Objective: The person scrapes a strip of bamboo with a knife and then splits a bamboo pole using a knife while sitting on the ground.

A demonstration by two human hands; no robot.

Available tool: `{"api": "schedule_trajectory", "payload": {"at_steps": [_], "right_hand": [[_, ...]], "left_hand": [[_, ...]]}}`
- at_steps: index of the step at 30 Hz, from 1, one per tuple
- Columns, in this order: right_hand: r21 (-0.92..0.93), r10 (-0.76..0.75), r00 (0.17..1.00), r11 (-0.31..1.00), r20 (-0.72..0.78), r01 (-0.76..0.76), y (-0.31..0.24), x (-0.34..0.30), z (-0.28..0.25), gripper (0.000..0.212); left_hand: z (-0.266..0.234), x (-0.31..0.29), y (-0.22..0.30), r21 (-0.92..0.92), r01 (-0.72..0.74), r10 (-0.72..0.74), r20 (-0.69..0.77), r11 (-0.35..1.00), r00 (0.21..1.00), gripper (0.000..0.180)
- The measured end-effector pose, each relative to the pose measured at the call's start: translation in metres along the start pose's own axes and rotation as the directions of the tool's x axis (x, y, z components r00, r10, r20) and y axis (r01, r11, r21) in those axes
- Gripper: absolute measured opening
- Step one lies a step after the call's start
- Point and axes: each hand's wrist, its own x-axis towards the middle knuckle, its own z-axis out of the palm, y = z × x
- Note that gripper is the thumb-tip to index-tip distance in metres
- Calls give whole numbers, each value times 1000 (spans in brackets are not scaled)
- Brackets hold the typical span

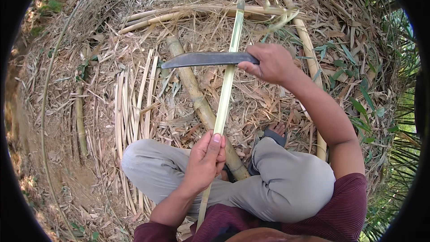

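My left hand (207,157) is closed around a long, pale green bamboo strip (225,94), its thumb lying along the top face. The strip runs from beside my lap out to the far middle, where its end is darker. In my right hand (271,62) is a machete (206,58) with a dark, slightly curved blade. That blade lies crosswise over the strip, its tip pointing left; whether its edge touches the strip I cannot tell. The machete's handle is mostly hidden inside my fingers. A thick bamboo pole (195,96) lies on the ground beneath the strip.
Several split bamboo slats (130,103) lie to the left. Another pole (309,54) stretches along the right, and more bamboo pieces (154,21) lie at the far side. Dry leaves and shavings cover the ground. My bent legs (286,183) are close below my hands; green plants grow at right.
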Motion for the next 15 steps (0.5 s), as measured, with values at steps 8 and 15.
{"api": "schedule_trajectory", "payload": {"at_steps": [8, 15], "right_hand": [[-100, 324, 929, 945, 181, -310, 31, 13, 13, 85], [-188, 443, 886, 867, -138, -462, 207, 8, 17, 67]], "left_hand": [[-9, 22, -15, -53, 76, -78, -26, 996, 997, 25], [3, 1, -12, 147, -72, 67, 40, 987, 997, 25]]}}
